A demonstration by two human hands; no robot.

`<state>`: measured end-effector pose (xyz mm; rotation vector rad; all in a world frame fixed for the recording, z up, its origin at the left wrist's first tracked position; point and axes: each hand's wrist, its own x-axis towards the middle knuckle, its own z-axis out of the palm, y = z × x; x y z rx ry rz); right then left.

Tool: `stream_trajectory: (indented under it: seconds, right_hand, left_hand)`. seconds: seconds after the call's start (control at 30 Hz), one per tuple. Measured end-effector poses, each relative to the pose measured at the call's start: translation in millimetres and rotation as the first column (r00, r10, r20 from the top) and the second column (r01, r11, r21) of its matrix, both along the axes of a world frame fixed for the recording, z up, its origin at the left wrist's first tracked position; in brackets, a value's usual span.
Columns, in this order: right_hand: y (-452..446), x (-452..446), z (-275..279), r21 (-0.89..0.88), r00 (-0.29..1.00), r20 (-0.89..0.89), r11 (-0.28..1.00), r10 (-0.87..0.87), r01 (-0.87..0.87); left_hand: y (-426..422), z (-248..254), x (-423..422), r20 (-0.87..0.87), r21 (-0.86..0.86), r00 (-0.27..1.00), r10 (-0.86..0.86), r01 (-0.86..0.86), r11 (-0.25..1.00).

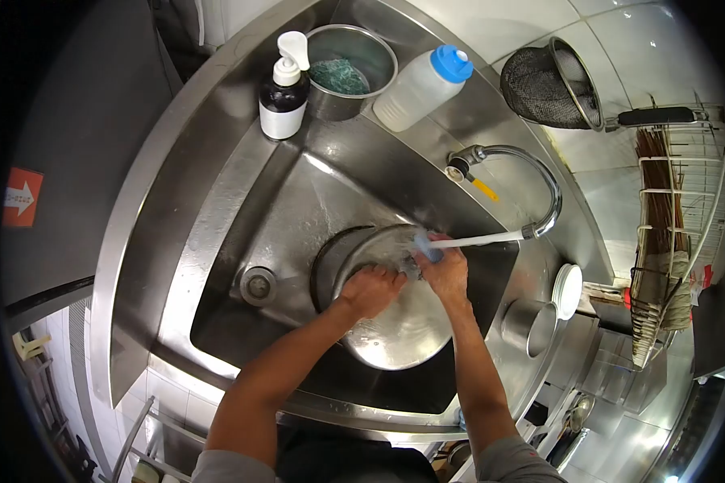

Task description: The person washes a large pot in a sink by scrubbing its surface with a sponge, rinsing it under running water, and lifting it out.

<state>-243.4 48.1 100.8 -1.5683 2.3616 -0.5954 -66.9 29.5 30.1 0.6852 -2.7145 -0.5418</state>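
Note:
Inside the steel sink sits a round metal vessel (403, 334), tilted, with another dark-rimmed round piece (324, 262) behind its left side. My left hand (372, 291) rests on the vessel's inner surface, fingers curled; whether it grips anything is hidden. Closed around a light blue cloth or sponge (427, 248), my right hand (445, 274) is at the vessel's upper right. Water from the white end of the curved faucet (554, 193) splashes beside the right hand.
A dark pump bottle (283, 109), a steel pot (350, 92) with green scouring material and a blue-capped bottle (419, 88) line the back ledge. A mesh strainer (544, 87) hangs upper right. White dishes (569, 291) and a metal pot (530, 327) stand right. The drain (258, 286) is left.

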Motion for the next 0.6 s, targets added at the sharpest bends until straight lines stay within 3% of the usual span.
stream_trajectory:
  seconds: [0.13, 0.2, 0.23, 0.3, 0.33, 0.37, 0.4, 0.43, 0.47, 0.5, 0.57, 0.6]
  right_hand:
    - [9, 16, 8, 0.033, 0.995, 0.097, 0.999, -0.038, 0.035]
    - [12, 33, 12, -0.05, 0.982, 0.141, 0.992, 0.122, -0.116]
    - [12, 42, 11, -0.047, 0.982, 0.143, 0.992, 0.12, -0.114]
    - [13, 56, 13, -0.089, 0.833, 0.012, 0.83, 0.553, -0.55]
    - [9, 55, 21, 0.025, 0.811, -0.079, 0.814, 0.58, -0.58]
    - [5, 49, 19, 0.025, 0.813, -0.077, 0.817, 0.576, -0.576]
    - [-3, 40, 12, -0.006, 0.899, 0.155, 0.91, 0.409, -0.413]
    - [-12, 30, 3, 0.008, 0.899, 0.382, 0.972, 0.215, -0.236]
    - [-17, 13, -18, -0.078, 0.952, 0.241, 0.981, 0.19, -0.176]
    - [-29, 10, -19, -0.08, 0.951, 0.244, 0.981, 0.191, -0.177]
    - [-53, 2, -23, -0.048, 0.954, -0.242, 0.98, 0.177, -0.194]
    - [-66, 2, -30, -0.047, 0.955, -0.237, 0.98, 0.177, -0.193]
  left_hand:
    - [1, 3, -1, -0.016, -0.037, 1.0, -0.018, 0.017, 0.999]
    - [3, 0, -3, -0.023, -0.065, 1.0, -0.005, 0.003, 0.998]
    - [4, -5, -4, 0.127, 0.13, 0.989, -0.078, 0.062, 0.99]
    - [12, -31, -6, 0.261, 0.328, 0.948, -0.18, 0.088, 0.941]
    - [23, -58, -7, 0.011, 0.226, 0.999, -0.035, 0.031, 0.974]
    - [29, -71, -8, -0.256, 0.141, 0.963, 0.09, -0.055, 0.989]
    - [0, -4, -4, 0.347, 0.316, 0.903, -0.254, 0.143, 0.938]
    - [-2, 2, -3, 0.35, 0.313, 0.903, -0.25, 0.139, 0.939]
    - [-2, 6, -2, 0.24, 0.204, 0.959, -0.153, 0.104, 0.973]
    - [-2, 7, -1, 0.115, 0.098, 0.991, -0.064, 0.053, 0.994]
    - [3, 2, -5, 0.166, 0.139, 0.983, -0.075, 0.052, 0.989]
    - [6, 8, -2, 0.101, 0.091, 0.993, -0.067, 0.058, 0.994]
